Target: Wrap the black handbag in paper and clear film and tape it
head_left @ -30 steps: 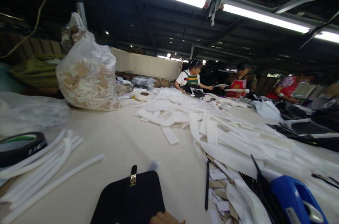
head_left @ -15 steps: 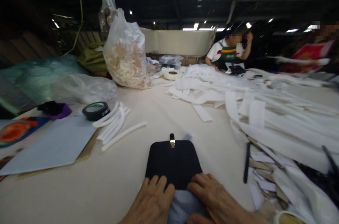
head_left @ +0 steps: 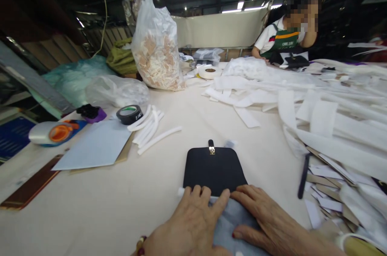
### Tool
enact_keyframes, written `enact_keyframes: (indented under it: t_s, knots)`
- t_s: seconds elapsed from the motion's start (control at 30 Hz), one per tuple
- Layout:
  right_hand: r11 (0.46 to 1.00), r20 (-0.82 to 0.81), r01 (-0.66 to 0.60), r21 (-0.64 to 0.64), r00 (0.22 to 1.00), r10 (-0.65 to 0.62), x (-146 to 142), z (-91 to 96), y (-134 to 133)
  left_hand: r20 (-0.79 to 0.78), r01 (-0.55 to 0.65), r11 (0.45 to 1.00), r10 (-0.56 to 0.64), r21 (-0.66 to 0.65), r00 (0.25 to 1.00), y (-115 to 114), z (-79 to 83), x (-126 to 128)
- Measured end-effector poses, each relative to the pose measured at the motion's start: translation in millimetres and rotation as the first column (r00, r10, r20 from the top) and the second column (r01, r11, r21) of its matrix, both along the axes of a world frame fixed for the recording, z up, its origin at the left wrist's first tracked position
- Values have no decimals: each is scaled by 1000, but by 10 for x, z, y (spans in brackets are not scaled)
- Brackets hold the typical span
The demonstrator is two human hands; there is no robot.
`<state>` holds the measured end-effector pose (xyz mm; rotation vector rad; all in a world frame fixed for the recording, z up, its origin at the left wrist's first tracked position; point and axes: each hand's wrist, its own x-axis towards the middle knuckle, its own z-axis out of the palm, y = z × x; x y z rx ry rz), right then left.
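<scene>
I am watching the black panel (head_left: 213,171) lying flat on the pale bench (head_left: 127,203) at the lower centre of the frame, its rounded end facing away and a gold clasp (head_left: 212,151) sitting at the base of the small tab (head_left: 211,142) there. A grey-blue sheet (head_left: 234,217) is meeting its near edge and running down toward the bottom of the frame. On my feed the left hand (head_left: 189,219), a beaded bracelet (head_left: 140,244) circling its wrist, is resting palm down, its fingers spreading open across that near edge. The right hand (head_left: 266,215) is lying open just beside it, its fingers reaching the panel's near right corner and its thumb standing apart over the grey-blue sheet; I am seeing neither hand closing around anything. Left of centre, white tubes (head_left: 153,129) are lying near a black tape roll (head_left: 134,118), and a light blue board (head_left: 93,147) is sitting beside them. Toward the right, a black stick (head_left: 304,177) is lying next to paper scraps (head_left: 329,203), while broad white strips (head_left: 338,139) are heaping up above. Further out, a clear bag (head_left: 159,52) is standing at upper centre-left, and a co-worker (head_left: 282,42) in a green apron is sitting or standing at upper right; I cannot tell which.
</scene>
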<state>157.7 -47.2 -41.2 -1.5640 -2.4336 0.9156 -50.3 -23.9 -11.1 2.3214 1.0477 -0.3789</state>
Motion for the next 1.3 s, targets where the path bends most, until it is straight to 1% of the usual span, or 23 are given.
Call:
enact_keyframes:
  t_s: [0.13,0.27,0.4,0.5,0.6,0.77,0.87,0.97,1.07,1.13,1.2,1.23,1.3]
  knots:
    - [1000,-9,-5,9,1000,5,0,-25,-5,39,36,999,-38,38,999,-41,-24,-33]
    - [1000,8,-24,5,1000,24,-4,2,-4,49,42,999,-42,11,998,-66,-53,-59]
    - [995,71,-93,-22,993,94,24,60,-6,29,67,997,-68,22,997,-56,-49,-47]
    - [986,99,-159,-47,982,163,44,96,-28,16,87,995,-88,52,996,-37,-10,-29]
    - [979,122,-197,-52,972,202,42,118,-66,-27,106,994,-105,39,994,-20,46,-9]
    - [980,196,-194,-41,960,198,-1,132,-109,-104,150,987,-144,52,984,-35,145,65]
    - [982,207,-185,-24,960,186,-21,126,-111,-110,169,985,-163,46,981,-89,188,140]
    - [983,187,-180,-18,966,180,-31,120,-120,-104,127,992,-124,14,987,-158,176,195]
    - [986,154,-166,-34,973,169,-23,146,-128,-72,87,996,-86,19,994,-210,118,198]
    - [982,141,-167,-86,974,178,-3,189,-87,-32,84,996,-83,24,996,-229,88,181]
    - [977,132,-161,-137,975,179,19,238,32,-16,83,996,-83,24,996,-237,85,166]
    - [981,130,-144,-133,978,161,23,256,126,-18,84,996,-84,22,996,-239,92,162]
    - [995,132,-74,-64,988,82,-2,262,372,-33,84,996,-83,16,996,-238,112,160]
